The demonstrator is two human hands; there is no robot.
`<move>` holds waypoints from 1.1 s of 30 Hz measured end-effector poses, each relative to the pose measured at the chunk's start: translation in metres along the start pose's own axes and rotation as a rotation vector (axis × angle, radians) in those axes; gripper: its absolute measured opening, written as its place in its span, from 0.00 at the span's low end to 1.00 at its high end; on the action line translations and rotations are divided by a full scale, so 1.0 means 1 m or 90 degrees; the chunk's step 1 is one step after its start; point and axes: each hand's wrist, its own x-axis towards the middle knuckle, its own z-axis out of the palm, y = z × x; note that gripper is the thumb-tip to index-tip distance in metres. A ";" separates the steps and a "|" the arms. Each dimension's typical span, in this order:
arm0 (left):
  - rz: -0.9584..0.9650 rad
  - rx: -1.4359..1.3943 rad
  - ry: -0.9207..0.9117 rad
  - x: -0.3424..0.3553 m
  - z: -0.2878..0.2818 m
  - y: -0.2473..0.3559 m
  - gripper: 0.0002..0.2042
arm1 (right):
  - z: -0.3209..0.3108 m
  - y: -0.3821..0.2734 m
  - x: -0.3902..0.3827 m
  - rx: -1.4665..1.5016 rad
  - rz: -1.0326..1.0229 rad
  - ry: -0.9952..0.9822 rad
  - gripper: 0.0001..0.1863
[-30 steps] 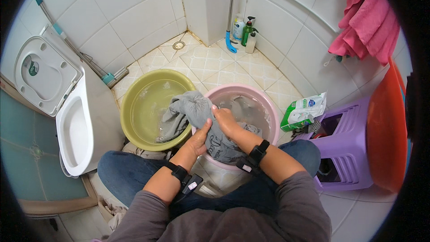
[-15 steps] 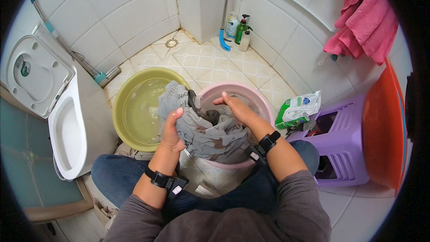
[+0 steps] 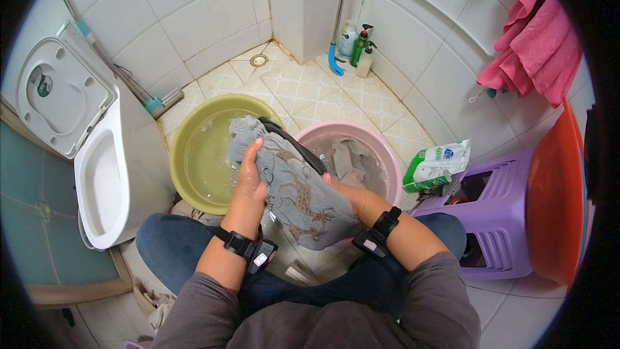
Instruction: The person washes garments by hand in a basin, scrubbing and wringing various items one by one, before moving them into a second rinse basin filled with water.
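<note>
A wet grey garment (image 3: 297,200) with brown printed figures and a dark band along its upper edge is stretched between my two hands over the basins. My left hand (image 3: 252,178) grips its left part, thumb upward, beside the olive-green basin of water (image 3: 184,155). My right hand (image 3: 342,190) grips the right part, mostly hidden by the cloth, over the pink basin (image 3: 384,155), where more grey cloth (image 3: 349,158) soaks in cloudy water.
A white toilet (image 3: 103,187) is at left beside a mop (image 3: 155,105). Bottles (image 3: 360,48) and a long-handled brush (image 3: 334,64) stand in the corner. At right are a green-and-white packet (image 3: 429,168), purple stools (image 3: 491,232), a red basin (image 3: 549,200) and pink towels (image 3: 536,45).
The garment has turned and spread from a bunched bundle into a flatter piece showing the brown print. My left hand has risen slightly; my right hand has moved lower, behind the cloth.
</note>
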 end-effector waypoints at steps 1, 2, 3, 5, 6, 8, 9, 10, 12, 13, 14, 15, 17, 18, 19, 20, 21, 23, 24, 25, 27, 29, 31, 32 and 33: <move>-0.018 -0.007 0.075 0.005 -0.008 -0.004 0.17 | 0.005 -0.001 -0.005 -0.027 0.007 0.004 0.49; -0.048 0.004 0.105 0.010 -0.014 -0.010 0.16 | 0.011 -0.006 -0.008 -0.026 0.009 0.004 0.49; -0.052 0.003 0.105 0.013 -0.016 -0.016 0.16 | 0.014 -0.012 -0.011 -0.176 0.035 0.046 0.48; -0.165 0.073 0.101 0.020 -0.017 -0.028 0.14 | 0.014 -0.010 -0.014 -0.323 0.063 0.090 0.47; -0.182 0.093 0.132 0.023 -0.015 -0.037 0.14 | 0.013 -0.004 -0.013 -0.390 -0.012 0.118 0.45; -0.167 0.151 0.162 0.035 -0.025 -0.056 0.13 | 0.005 0.005 -0.012 -0.461 -0.091 0.147 0.43; -0.152 0.208 0.194 0.037 -0.025 -0.065 0.13 | 0.002 0.007 -0.012 -0.621 -0.029 0.215 0.40; -0.125 0.271 0.234 0.038 -0.025 -0.074 0.15 | -0.001 0.008 -0.014 -0.781 0.038 0.283 0.38; -0.078 0.355 0.262 0.038 -0.032 -0.091 0.17 | 0.019 0.000 -0.012 -0.887 0.176 0.316 0.35; -0.031 0.439 0.285 0.039 -0.038 -0.101 0.19 | 0.031 -0.004 -0.012 -0.989 0.318 0.351 0.34; -0.018 0.504 0.322 0.045 -0.052 -0.113 0.22 | 0.031 0.000 -0.010 -0.988 0.316 0.351 0.34; -0.023 0.505 0.318 0.049 -0.059 -0.127 0.22 | 0.026 0.009 -0.012 -1.033 0.299 0.379 0.34; 0.028 0.653 0.399 0.053 -0.069 -0.142 0.23 | 0.017 0.024 -0.009 -1.079 0.280 0.403 0.35; -0.015 0.656 0.414 0.054 -0.066 -0.144 0.23 | 0.012 0.028 -0.008 -1.116 0.273 0.400 0.36; -0.017 0.657 0.411 0.055 -0.063 -0.146 0.23 | 0.008 0.031 -0.010 -1.154 0.266 0.395 0.37; -0.022 0.687 0.436 0.055 -0.059 -0.148 0.24 | 0.005 0.033 -0.013 -1.151 0.267 0.399 0.37; -0.024 0.715 0.464 0.055 -0.056 -0.144 0.26 | 0.004 0.032 -0.013 -1.132 0.248 0.417 0.40; -0.040 0.648 0.481 0.057 -0.055 -0.140 0.26 | 0.006 0.028 -0.015 -1.113 0.230 0.435 0.44; -0.053 0.583 0.498 0.057 -0.052 -0.137 0.27 | 0.014 0.023 -0.021 -1.056 0.162 0.484 0.47; -0.050 0.582 0.500 0.059 -0.049 -0.136 0.27 | 0.018 0.020 -0.024 -0.996 0.095 0.530 0.52; -0.073 0.369 0.498 0.061 -0.042 -0.133 0.32 | 0.017 0.020 -0.022 -1.007 0.042 0.554 0.54; -0.123 0.297 0.445 0.065 -0.036 -0.127 0.26 | 0.012 0.021 -0.019 -1.015 -0.007 0.579 0.56; -0.172 0.229 0.386 0.062 -0.022 -0.115 0.20 | -0.006 0.017 -0.016 -0.882 0.021 0.588 0.50; -0.209 0.141 0.268 0.057 -0.013 -0.107 0.19 | -0.026 0.020 -0.015 -0.880 0.022 0.592 0.50; -0.239 0.055 0.148 0.055 -0.006 -0.098 0.19 | -0.050 0.022 -0.013 -0.798 -0.035 0.572 0.44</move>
